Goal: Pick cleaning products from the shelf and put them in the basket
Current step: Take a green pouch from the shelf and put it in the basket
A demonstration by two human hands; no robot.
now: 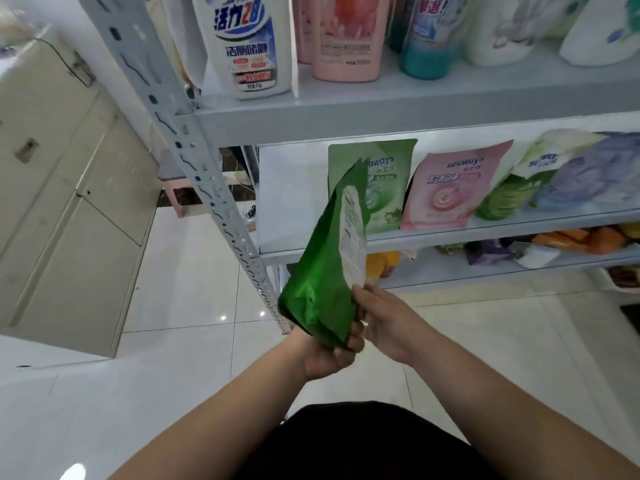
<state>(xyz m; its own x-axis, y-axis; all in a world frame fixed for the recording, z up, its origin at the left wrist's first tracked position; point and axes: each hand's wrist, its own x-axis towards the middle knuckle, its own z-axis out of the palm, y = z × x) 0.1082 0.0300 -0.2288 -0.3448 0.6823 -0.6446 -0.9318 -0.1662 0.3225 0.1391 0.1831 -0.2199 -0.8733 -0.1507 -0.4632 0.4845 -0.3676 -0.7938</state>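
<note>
A green refill pouch (323, 268) with a white label stands tilted in the air in front of the shelf. My left hand (330, 355) grips its bottom end from below, fingers curled round it. My right hand (388, 322) touches the pouch's lower right edge, fingers fairly straight. On the middle shelf (450, 233) stand a light green pouch (384, 188), a pink pouch (450, 190) and more pouches to the right. No basket is in view.
The top shelf holds a white bottle (247, 46), a pink bottle (348, 39), a teal bottle (429, 43) and other white bottles. A perforated grey upright (214, 199) stands left of the pouch. A beige cabinet (65, 202) is at the left. The floor is white tile.
</note>
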